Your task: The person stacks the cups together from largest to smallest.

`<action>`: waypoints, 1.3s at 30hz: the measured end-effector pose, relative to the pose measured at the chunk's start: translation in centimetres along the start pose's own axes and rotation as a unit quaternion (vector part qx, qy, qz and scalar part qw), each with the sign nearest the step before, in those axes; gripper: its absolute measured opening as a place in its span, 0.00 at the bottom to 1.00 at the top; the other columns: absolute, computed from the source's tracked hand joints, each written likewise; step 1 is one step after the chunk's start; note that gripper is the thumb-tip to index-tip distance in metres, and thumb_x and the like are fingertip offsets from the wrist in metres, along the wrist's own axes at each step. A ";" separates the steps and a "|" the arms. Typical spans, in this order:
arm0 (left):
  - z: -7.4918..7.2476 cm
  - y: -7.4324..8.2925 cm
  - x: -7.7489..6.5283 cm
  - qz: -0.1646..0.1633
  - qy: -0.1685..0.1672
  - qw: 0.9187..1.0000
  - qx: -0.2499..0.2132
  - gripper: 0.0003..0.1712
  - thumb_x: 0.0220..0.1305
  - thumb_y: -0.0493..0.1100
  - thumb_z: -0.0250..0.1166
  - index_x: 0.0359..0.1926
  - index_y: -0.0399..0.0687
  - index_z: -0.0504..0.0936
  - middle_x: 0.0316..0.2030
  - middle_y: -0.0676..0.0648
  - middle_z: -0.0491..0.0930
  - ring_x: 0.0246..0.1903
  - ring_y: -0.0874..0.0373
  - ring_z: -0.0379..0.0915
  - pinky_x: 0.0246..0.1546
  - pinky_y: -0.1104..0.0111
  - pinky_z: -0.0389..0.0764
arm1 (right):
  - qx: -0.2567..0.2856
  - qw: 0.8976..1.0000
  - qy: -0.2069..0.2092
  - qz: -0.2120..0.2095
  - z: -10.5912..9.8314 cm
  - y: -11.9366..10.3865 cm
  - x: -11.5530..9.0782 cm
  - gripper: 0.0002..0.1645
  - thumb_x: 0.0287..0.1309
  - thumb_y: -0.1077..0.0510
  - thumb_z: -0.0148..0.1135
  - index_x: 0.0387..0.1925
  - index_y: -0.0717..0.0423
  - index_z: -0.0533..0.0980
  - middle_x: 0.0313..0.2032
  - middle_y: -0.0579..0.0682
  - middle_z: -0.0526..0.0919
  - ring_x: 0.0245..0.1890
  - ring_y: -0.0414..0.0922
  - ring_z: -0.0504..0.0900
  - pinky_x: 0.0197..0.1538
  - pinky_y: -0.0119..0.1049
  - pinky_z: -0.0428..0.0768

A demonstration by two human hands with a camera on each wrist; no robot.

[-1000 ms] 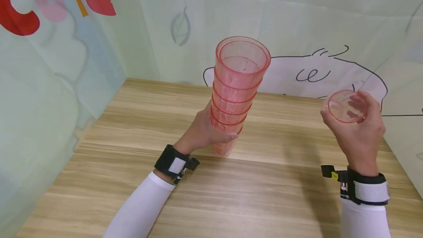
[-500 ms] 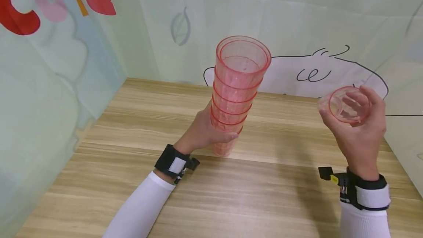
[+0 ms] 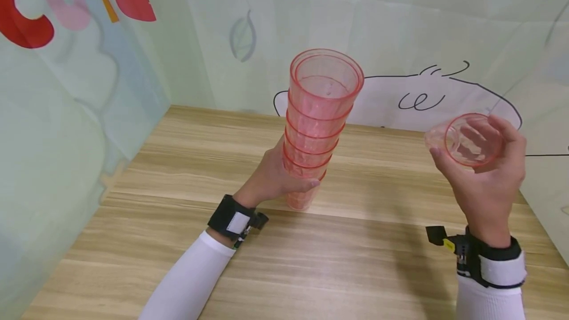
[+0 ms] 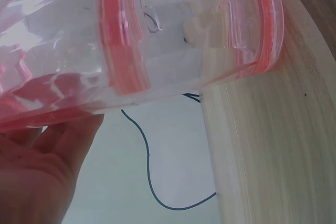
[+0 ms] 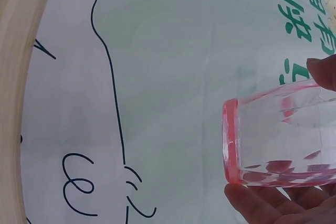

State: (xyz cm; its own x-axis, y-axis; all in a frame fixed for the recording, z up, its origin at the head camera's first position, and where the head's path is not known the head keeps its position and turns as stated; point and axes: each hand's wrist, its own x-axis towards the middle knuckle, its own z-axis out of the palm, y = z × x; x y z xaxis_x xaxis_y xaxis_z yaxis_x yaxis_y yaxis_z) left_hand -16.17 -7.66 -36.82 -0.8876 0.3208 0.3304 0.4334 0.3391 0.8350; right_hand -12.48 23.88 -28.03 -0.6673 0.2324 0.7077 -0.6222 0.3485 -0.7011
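A tall stack of clear pink plastic cups [image 3: 317,130], nested one in another, stands upright near the middle of the table in the head view. My left hand [image 3: 271,177] grips it low down, the thumb across the front. In the left wrist view the stack [image 4: 173,35] fills the top, with fingers behind it. Off to the right, my right hand [image 3: 486,191] holds a single cup of the same kind [image 3: 473,140] up above the table. This cup lies tilted, its base toward the left. The right wrist view has the cup [image 5: 283,145] between thumb and fingers.
The wooden table [image 3: 311,270] runs back to a pale printed cloth [image 3: 213,38] at the rear and sides. Both wrists carry strapped-on black devices. A shadow from the right arm falls across the table.
My right hand has turned the single cup further over on its side and shifted slightly right and up with it. The left hand and the stack have stayed put.
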 end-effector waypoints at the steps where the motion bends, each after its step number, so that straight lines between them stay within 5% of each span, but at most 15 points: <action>1: 0.0 0.0 0.0 -0.001 0.001 1.000 0.001 0.47 0.36 0.58 0.75 0.57 0.60 0.60 0.43 0.57 0.77 0.41 0.63 0.75 0.42 0.64 0.77 | 0.001 1.000 0.000 -0.003 0.1 -0.1 0.0 0.44 0.31 0.77 0.70 0.56 0.63 0.66 0.50 0.63 0.74 0.52 0.56 0.73 0.46 0.33 0.78; 12: 0.3 0.0 0.1 -0.013 0.004 1.000 0.016 0.46 0.36 0.58 0.75 0.57 0.61 0.61 0.41 0.58 0.76 0.40 0.65 0.75 0.41 0.64 0.77 | 0.070 0.997 0.000 -0.030 0.2 -0.4 0.3 0.44 0.28 0.77 0.71 0.55 0.68 0.66 0.48 0.67 0.73 0.51 0.59 0.71 0.47 0.35 0.77; 21: 0.4 -0.1 0.1 -0.011 0.007 1.000 0.016 0.45 0.36 0.60 0.75 0.56 0.61 0.62 0.41 0.58 0.77 0.39 0.65 0.76 0.41 0.64 0.77 | 0.208 0.977 0.013 -0.041 0.4 -0.7 0.5 0.45 0.23 0.81 0.70 0.52 0.72 0.66 0.46 0.70 0.73 0.50 0.61 0.70 0.48 0.37 0.77; 32: 0.3 -0.3 0.1 -0.006 0.004 1.000 -0.004 0.48 0.36 0.59 0.75 0.58 0.60 0.61 0.43 0.58 0.77 0.41 0.64 0.75 0.43 0.64 0.77 | 0.179 0.983 0.019 -0.037 1.1 -1.5 0.4 0.43 0.26 0.78 0.72 0.53 0.71 0.66 0.48 0.70 0.73 0.51 0.60 0.71 0.49 0.37 0.77; 39: 0.4 -0.4 0.1 -0.004 0.009 1.000 0.006 0.46 0.35 0.59 0.75 0.56 0.60 0.62 0.42 0.57 0.77 0.40 0.64 0.76 0.41 0.64 0.77 | 0.234 0.971 0.033 -0.036 2.0 -1.8 0.4 0.42 0.23 0.79 0.71 0.50 0.74 0.67 0.48 0.72 0.72 0.51 0.62 0.70 0.50 0.41 0.76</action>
State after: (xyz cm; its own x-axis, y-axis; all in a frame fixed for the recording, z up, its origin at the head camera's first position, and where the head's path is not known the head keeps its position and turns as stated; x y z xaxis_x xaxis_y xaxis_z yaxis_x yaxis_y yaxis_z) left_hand -16.40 -7.38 -37.28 -0.8935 0.3021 0.3324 0.4286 0.3524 0.8319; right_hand -12.46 21.53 -26.63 -0.5966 0.2864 0.7497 -0.7947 -0.0804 -0.6017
